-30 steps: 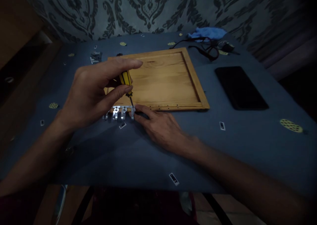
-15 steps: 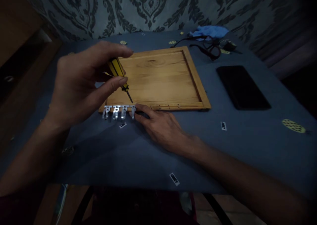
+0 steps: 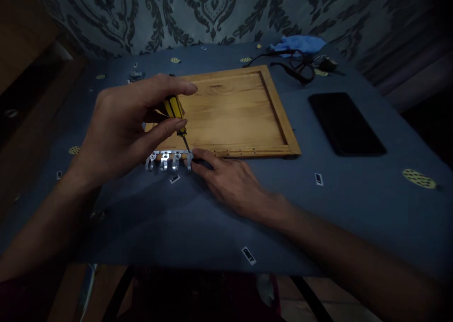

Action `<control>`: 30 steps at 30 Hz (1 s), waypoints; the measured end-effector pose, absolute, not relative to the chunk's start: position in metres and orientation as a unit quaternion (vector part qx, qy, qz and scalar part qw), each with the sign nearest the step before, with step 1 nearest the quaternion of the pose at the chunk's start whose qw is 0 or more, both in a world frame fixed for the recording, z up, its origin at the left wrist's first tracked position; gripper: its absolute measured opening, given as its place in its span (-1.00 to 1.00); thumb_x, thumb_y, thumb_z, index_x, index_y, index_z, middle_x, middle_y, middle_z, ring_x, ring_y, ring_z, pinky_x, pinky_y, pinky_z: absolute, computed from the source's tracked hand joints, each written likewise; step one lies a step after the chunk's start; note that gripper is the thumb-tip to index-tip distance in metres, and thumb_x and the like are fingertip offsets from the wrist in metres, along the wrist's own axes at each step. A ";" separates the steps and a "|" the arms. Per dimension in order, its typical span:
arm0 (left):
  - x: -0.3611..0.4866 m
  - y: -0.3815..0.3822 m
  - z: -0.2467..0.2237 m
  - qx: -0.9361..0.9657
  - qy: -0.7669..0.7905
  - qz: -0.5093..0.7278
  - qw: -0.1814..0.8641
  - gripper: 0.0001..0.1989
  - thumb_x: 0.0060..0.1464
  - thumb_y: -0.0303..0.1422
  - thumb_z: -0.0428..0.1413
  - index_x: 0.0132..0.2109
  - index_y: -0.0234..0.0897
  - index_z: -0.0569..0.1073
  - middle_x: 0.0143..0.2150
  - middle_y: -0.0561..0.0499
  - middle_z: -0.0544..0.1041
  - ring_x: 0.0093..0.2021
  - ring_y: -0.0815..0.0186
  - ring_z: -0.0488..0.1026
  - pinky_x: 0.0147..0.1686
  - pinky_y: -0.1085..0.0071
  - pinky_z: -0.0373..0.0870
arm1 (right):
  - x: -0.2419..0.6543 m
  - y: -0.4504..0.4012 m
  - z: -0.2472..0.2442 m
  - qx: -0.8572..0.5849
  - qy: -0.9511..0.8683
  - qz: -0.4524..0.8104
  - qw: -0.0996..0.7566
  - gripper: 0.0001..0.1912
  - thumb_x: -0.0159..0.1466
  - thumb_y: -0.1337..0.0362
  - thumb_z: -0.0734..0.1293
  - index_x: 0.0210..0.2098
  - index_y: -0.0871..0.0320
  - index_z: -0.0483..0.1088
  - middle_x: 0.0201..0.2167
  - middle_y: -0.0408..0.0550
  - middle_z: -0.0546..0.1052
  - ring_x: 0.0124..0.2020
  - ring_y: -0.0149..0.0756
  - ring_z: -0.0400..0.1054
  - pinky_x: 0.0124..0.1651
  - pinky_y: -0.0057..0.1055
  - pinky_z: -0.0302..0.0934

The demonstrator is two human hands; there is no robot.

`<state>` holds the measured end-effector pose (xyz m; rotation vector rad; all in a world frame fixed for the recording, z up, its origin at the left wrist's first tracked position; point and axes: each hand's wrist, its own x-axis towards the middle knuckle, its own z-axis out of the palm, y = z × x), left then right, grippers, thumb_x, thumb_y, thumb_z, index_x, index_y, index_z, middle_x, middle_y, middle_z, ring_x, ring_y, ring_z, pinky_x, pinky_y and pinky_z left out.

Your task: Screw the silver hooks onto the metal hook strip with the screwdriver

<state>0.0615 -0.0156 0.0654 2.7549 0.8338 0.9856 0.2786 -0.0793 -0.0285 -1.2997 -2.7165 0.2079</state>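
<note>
My left hand (image 3: 130, 123) is closed around the yellow and black handle of a screwdriver (image 3: 174, 108). The screwdriver slants down, its tip at the rightmost of several metal hooks (image 3: 190, 160) lined up along the near edge of a wooden framed board (image 3: 226, 109). At that same hook, my right hand (image 3: 235, 182) presses thumb and forefinger against the hook and the board's edge. Its grip looks like a pinch, though the fingertips partly cover the hook. Small dark holes run along the near edge to the right of my fingers.
A black phone-like slab (image 3: 347, 123) lies right of the board. Behind it are eyeglasses (image 3: 300, 69), a blue cloth (image 3: 299, 44) and a dark small object (image 3: 327, 63). Small metal pieces (image 3: 136, 76) sit at the back left. A patterned wall (image 3: 212, 10) borders the blue-covered table (image 3: 283, 237).
My left hand has moved slightly right and down, bringing the screwdriver's tip from just above the rightmost hook onto it. My right hand has stayed in place.
</note>
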 end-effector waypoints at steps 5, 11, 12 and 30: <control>0.061 -0.018 0.067 0.900 0.277 0.314 0.121 -0.63 0.37 -0.33 0.25 0.27 0.01 0.55 0.19 0.04 0.67 -0.03 0.27 0.70 0.03 0.30 0.75 | 0.279 -0.079 -0.029 -0.425 -0.900 0.070 0.068 -0.39 0.39 0.54 0.24 0.38 0.12 0.42 0.49 0.20 0.37 -0.05 -0.07 0.63 -0.16 -0.20 0.52; 0.060 -0.021 0.071 0.909 0.283 0.281 0.122 -0.67 0.38 -0.31 0.25 0.24 -0.02 0.58 0.08 0.05 0.72 -0.02 0.20 0.71 0.07 0.26 0.72 | 0.280 -0.079 -0.029 -0.425 -0.901 0.054 0.073 -0.37 0.37 0.55 0.25 0.38 0.09 0.41 0.47 0.18 0.39 -0.09 -0.09 0.63 -0.22 -0.22 0.50; 0.060 -0.021 0.072 0.916 0.266 0.277 0.115 -0.67 0.38 -0.31 0.25 0.24 -0.02 0.58 0.08 0.05 0.72 -0.02 0.20 0.71 0.08 0.26 0.71 | 0.280 -0.079 -0.029 -0.424 -0.901 0.051 0.072 -0.37 0.36 0.55 0.25 0.37 0.09 0.42 0.47 0.18 0.39 -0.08 -0.08 0.63 -0.22 -0.23 0.50; 0.062 -0.016 0.067 0.916 0.280 0.277 0.072 -0.66 0.39 -0.20 0.23 0.26 0.07 0.57 0.08 0.05 0.70 -0.09 0.19 0.69 -0.07 0.24 0.70 | 0.280 -0.079 -0.030 -0.425 -0.900 0.056 0.081 -0.40 0.38 0.55 0.24 0.35 0.10 0.43 0.46 0.17 0.40 -0.14 -0.15 0.62 -0.23 -0.25 0.48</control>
